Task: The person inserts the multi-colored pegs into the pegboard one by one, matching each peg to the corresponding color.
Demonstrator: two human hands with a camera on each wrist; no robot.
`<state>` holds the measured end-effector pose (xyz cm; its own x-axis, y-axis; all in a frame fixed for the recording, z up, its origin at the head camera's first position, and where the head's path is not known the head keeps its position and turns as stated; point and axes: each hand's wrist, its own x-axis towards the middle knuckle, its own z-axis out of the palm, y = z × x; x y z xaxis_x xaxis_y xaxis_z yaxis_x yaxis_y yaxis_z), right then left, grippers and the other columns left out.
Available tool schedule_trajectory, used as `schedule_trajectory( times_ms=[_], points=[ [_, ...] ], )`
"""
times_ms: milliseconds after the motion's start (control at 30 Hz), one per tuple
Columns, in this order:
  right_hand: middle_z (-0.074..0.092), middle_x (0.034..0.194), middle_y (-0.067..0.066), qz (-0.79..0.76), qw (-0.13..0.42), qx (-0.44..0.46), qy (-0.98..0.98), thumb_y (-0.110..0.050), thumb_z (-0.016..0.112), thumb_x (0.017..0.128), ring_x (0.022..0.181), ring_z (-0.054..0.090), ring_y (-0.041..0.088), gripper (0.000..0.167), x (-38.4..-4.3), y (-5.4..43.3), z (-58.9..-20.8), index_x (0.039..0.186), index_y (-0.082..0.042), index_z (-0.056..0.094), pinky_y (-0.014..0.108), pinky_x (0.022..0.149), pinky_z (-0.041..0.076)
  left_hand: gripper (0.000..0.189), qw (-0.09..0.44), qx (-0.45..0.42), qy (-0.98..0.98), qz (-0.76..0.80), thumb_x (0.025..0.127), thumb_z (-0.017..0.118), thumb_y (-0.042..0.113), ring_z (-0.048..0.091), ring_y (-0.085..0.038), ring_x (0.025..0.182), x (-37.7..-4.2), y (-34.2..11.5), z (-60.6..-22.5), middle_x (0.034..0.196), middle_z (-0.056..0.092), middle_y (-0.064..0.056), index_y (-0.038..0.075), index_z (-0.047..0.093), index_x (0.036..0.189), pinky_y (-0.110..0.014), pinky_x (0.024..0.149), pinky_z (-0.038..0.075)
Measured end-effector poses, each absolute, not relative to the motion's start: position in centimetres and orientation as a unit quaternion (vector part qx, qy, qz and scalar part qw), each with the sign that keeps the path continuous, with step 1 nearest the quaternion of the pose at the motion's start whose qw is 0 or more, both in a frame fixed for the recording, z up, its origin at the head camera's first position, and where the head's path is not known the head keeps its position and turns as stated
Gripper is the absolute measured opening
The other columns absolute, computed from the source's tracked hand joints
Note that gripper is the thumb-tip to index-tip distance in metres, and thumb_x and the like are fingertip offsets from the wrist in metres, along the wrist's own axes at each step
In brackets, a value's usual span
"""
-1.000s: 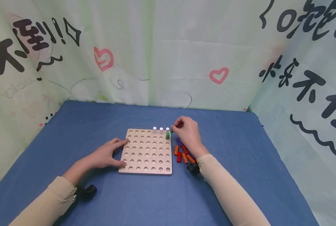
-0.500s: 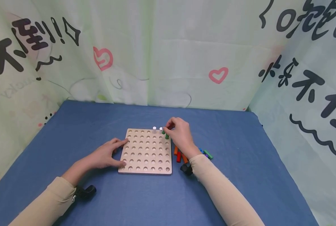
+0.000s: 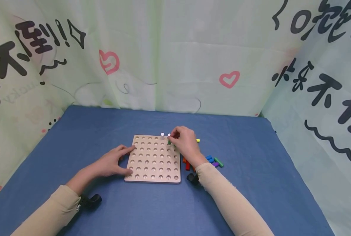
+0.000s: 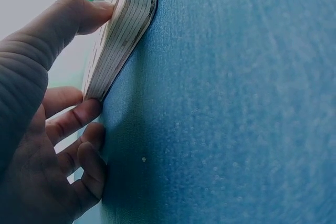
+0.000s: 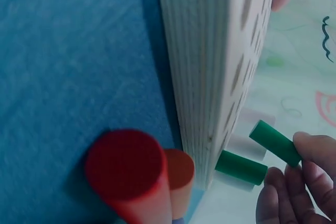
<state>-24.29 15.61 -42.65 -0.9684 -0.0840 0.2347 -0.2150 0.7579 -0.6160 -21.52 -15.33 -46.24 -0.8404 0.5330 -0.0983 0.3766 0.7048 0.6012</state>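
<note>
A square wooden pegboard (image 3: pixel 150 165) with rows of round holes lies on the blue cloth. My left hand (image 3: pixel 113 160) rests at its left side, thumb and index finger spread along the edge; in the left wrist view the thumb (image 4: pixel 86 17) touches the top rim. Over the far right part of the board, my right hand (image 3: pixel 185 142) pinches a green peg (image 5: pixel 274 142) between thumb and fingertips, tilted. Beside it another green peg (image 5: pixel 241 168) stands in the board. White pegs (image 3: pixel 162 136) stand in the back row, partly hidden by the right hand.
Loose pegs lie right of the board, partly under the right forearm: a red peg (image 5: pixel 126 164), an orange peg (image 5: pixel 181 174), a blue peg (image 3: pixel 209 157), a purple peg (image 3: pixel 215 164) and a green one. A yellow peg (image 3: pixel 198 140) shows behind the right hand. A printed curtain (image 3: pixel 178 65) encloses the table.
My right hand has carried the green peg leftward from beyond the board's right edge to over its holes, then slightly nearer. The left hand stays in place.
</note>
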Motion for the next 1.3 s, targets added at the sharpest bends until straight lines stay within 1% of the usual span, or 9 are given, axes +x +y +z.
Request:
schedule_trajectory(
  times_ms=[267, 567, 800, 1000, 1167, 1300],
  points=[
    [0.063, 0.087, 0.002, 0.331, 0.079, 0.072, -0.938, -0.021, 0.078, 0.094, 0.080, 0.057, 0.018, 0.013, -24.28, 15.29, -43.04, 0.085, -0.015, 0.070, 0.032, 0.067, 0.049, 0.098, 0.132, 0.248, 0.915, 0.291, 0.082, 0.084, 0.049, 0.051, -0.024, 0.108, -21.39, -15.27, -46.10, 0.133, 0.053, -0.010, 0.011, 0.039, 0.160, -0.042, 0.089, 0.043],
    [0.064, 0.087, 0.000, 0.329, 0.078, 0.076, -0.938, -0.021, 0.079, 0.093, 0.078, 0.056, 0.017, 0.011, -24.25, 15.05, -43.06, 0.086, -0.016, 0.072, 0.029, 0.064, 0.048, 0.098, 0.133, 0.244, 0.915, 0.293, 0.082, 0.084, 0.048, 0.051, -0.024, 0.108, -21.34, -15.28, -45.94, 0.134, 0.053, -0.011, 0.010, 0.039, 0.161, -0.043, 0.089, 0.043],
    [0.066, 0.083, -0.002, 0.322, 0.086, 0.076, -0.940, -0.021, 0.081, 0.092, 0.071, 0.057, 0.015, 0.012, -24.15, 14.78, -43.07, 0.084, -0.017, 0.073, 0.029, 0.060, 0.048, 0.098, 0.133, 0.243, 0.915, 0.294, 0.082, 0.084, 0.047, 0.050, -0.023, 0.105, -21.26, -15.23, -45.99, 0.131, 0.053, -0.010, 0.011, 0.039, 0.161, -0.041, 0.087, 0.042],
    [0.066, 0.084, -0.002, 0.321, 0.086, 0.072, -0.940, -0.021, 0.081, 0.092, 0.071, 0.057, 0.015, 0.012, -24.15, 14.79, -43.16, 0.084, -0.017, 0.073, 0.029, 0.061, 0.047, 0.097, 0.129, 0.244, 0.915, 0.294, 0.082, 0.084, 0.047, 0.050, -0.023, 0.105, -21.13, -15.14, -45.90, 0.131, 0.054, -0.010, 0.010, 0.040, 0.160, -0.041, 0.087, 0.041],
    [0.066, 0.083, -0.001, 0.315, 0.078, 0.078, -0.943, -0.022, 0.080, 0.092, 0.070, 0.056, 0.015, 0.012, -24.01, 14.93, -43.24, 0.083, -0.018, 0.073, 0.029, 0.060, 0.047, 0.098, 0.128, 0.245, 0.914, 0.295, 0.082, 0.084, 0.047, 0.051, -0.024, 0.108, -21.10, -15.16, -45.95, 0.131, 0.054, -0.010, 0.010, 0.040, 0.160, -0.042, 0.089, 0.042],
    [0.066, 0.084, -0.001, 0.319, 0.077, 0.077, -0.942, -0.023, 0.080, 0.093, 0.070, 0.057, 0.016, 0.013, -24.02, 15.04, -43.13, 0.084, -0.017, 0.072, 0.029, 0.060, 0.047, 0.098, 0.129, 0.244, 0.915, 0.294, 0.082, 0.084, 0.048, 0.052, -0.026, 0.113, -21.15, -15.20, -46.00, 0.133, 0.054, -0.010, 0.010, 0.039, 0.160, -0.045, 0.092, 0.043]
  ],
)
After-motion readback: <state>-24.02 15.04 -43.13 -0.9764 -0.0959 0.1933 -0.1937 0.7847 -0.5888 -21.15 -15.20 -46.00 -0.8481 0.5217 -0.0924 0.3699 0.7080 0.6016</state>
